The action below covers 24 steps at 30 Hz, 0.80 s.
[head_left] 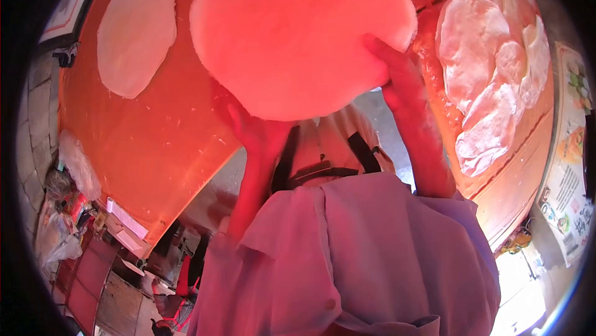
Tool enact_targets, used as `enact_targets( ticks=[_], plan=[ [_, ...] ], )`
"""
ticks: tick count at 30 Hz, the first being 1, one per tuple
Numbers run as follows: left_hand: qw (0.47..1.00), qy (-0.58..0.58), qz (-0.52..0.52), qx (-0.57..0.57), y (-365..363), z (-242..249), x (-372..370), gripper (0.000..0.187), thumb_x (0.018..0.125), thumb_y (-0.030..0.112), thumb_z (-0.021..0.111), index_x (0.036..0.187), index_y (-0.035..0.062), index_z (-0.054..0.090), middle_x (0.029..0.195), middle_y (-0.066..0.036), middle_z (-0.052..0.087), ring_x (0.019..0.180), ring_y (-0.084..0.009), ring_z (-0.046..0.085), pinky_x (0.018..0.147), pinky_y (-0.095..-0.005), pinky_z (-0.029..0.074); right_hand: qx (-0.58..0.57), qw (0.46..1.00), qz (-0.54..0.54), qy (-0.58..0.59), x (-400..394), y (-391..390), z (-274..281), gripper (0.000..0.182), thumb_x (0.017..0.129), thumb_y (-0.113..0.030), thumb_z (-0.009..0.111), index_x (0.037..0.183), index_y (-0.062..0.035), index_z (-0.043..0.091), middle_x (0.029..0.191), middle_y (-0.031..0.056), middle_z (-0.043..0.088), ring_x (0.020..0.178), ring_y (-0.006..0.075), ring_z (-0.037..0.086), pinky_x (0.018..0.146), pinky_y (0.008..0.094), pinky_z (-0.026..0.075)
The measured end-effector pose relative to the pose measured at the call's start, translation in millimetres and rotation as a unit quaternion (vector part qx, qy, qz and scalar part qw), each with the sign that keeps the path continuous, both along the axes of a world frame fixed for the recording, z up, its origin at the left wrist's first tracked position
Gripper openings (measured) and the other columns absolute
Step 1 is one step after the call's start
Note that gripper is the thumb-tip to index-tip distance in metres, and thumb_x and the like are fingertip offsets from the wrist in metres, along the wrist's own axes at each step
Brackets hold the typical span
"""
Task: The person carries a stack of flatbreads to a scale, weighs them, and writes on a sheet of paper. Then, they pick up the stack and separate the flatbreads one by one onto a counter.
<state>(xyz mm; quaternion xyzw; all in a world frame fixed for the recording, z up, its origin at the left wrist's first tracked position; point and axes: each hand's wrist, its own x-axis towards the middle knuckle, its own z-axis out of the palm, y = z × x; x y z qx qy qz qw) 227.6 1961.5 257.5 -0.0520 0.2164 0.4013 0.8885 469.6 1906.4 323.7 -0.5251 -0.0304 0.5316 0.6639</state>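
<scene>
A large, round, thin dough sheet [298, 38], tinted red by the light, hangs over the middle of the view. My right hand [397, 72] grips its lower right edge, thumb on top and the other fingers hidden beneath. Under the lower left edge, my left hand [257, 131] holds the sheet from below; its thumb shows and its other fingers are mostly hidden. A pale oval dough sheet [136, 35] lies flat on the orange surface [167, 143] at the left. Several wrinkled thin sheets [475, 56] lie overlapping at the right.
Plastic bags [81, 165] and small packets are at the lower left, beside a brown cabinet [90, 274]. A red chair [184, 280] stands below the orange surface. A printed poster [568, 149] is at the far right. Draped cloth [372, 236] covers the lower middle.
</scene>
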Motion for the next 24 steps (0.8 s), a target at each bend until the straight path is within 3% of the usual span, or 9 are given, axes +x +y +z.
enact_targets(
  ticks=[3,6,9,10,12,15,18,21,24],
  plan=[
    [0.999,-0.028,0.036,0.028,11.7,-10.0,-1.9,0.058,0.095,0.049,0.041,0.14,0.0132,0.036,0.139,-0.013,0.04,0.128,-0.0307,0.039,0.103,-0.0465,0.035,-0.005,0.999,0.044,0.009,15.8,-13.5,-33.5,0.048,0.084,-0.014,0.066,0.127,-0.0015,0.048,0.117,0.0107,0.059,0.106,0.021,0.059,0.088,0.0346,0.05],
    [0.996,-0.029,0.047,0.068,22.7,-8.9,-3.8,0.054,0.096,0.045,0.04,0.139,0.0131,0.035,0.134,-0.01,0.045,0.122,-0.0271,0.046,0.098,-0.0437,0.041,-0.092,0.985,0.027,0.145,34.8,-36.9,-58.5,0.053,0.084,-0.018,0.067,0.129,0.0,0.045,0.117,0.0124,0.059,0.106,0.0218,0.059,0.087,0.036,0.051],
    [0.985,0.09,-0.027,0.145,37.6,35.6,5.6,0.047,0.097,0.037,0.044,0.135,0.0091,0.04,0.124,-0.008,0.054,0.111,-0.0231,0.054,0.09,-0.037,0.047,-0.262,0.963,0.061,-0.005,40.9,-64.8,-44.1,0.053,0.083,-0.026,0.069,0.125,0.0005,0.051,0.111,0.0103,0.062,0.097,0.0193,0.062,0.078,0.0338,0.052],
    [0.978,0.121,-0.031,0.169,43.2,29.9,4.3,0.046,0.096,0.035,0.047,0.133,0.0074,0.041,0.121,-0.007,0.055,0.108,-0.0215,0.056,0.087,-0.0344,0.048,-0.242,0.957,0.059,-0.151,37.3,-63.7,-34.6,0.056,0.081,-0.027,0.071,0.125,0.0002,0.051,0.11,0.0099,0.062,0.098,0.0193,0.062,0.079,0.0344,0.052],
    [0.958,0.186,-0.043,0.214,54.5,12.5,0.3,0.044,0.095,0.029,0.052,0.129,0.0038,0.044,0.114,-0.006,0.058,0.102,-0.0181,0.058,0.081,-0.029,0.049,-0.19,0.882,0.044,-0.428,28.1,-55.9,-10.2,0.061,0.077,-0.029,0.076,0.125,-0.0004,0.051,0.108,0.0092,0.063,0.099,0.0192,0.062,0.082,0.0354,0.051],
    [0.935,0.24,-0.074,0.252,59.8,41.2,20.3,0.044,0.094,0.033,0.052,0.128,0.0065,0.046,0.115,-0.005,0.059,0.101,-0.0172,0.057,0.08,-0.0295,0.047,-0.061,0.819,0.247,-0.514,2.5,-10.8,35.8,0.063,0.069,-0.027,0.081,0.121,-0.0017,0.056,0.105,0.0088,0.064,0.097,0.0187,0.062,0.081,0.0333,0.051],
    [0.931,0.233,-0.103,0.26,64.4,47.2,23.3,0.043,0.093,0.03,0.054,0.128,0.0071,0.046,0.116,-0.005,0.058,0.103,-0.0168,0.056,0.081,-0.0292,0.046,0.023,0.782,0.359,-0.509,-22.2,24.0,45.8,0.044,0.074,-0.02,0.076,0.113,-0.0038,0.064,0.102,0.0083,0.066,0.088,0.0149,0.062,0.079,0.0286,0.05],
    [0.934,0.233,-0.092,0.256,62.9,55.7,24.9,0.043,0.092,0.027,0.055,0.128,0.0063,0.045,0.117,-0.005,0.057,0.104,-0.0174,0.056,0.083,-0.03,0.046,-0.019,0.874,0.368,-0.316,-12.0,33.2,31.6,0.039,0.07,-0.026,0.078,0.099,-0.0016,0.068,0.088,0.0072,0.068,0.086,0.015,0.063,0.076,0.0297,0.049],
    [0.925,0.273,-0.057,0.257,60.9,44.0,21.9,0.047,0.09,0.022,0.059,0.131,0.0057,0.042,0.121,-0.006,0.055,0.109,-0.0186,0.055,0.087,-0.0319,0.046,-0.001,0.88,0.38,-0.284,-10.5,34.2,22.6,0.03,0.075,-0.025,0.074,0.092,-0.0005,0.07,0.083,0.0066,0.068,0.079,0.0128,0.062,0.073,0.0277,0.049]
  ],
)
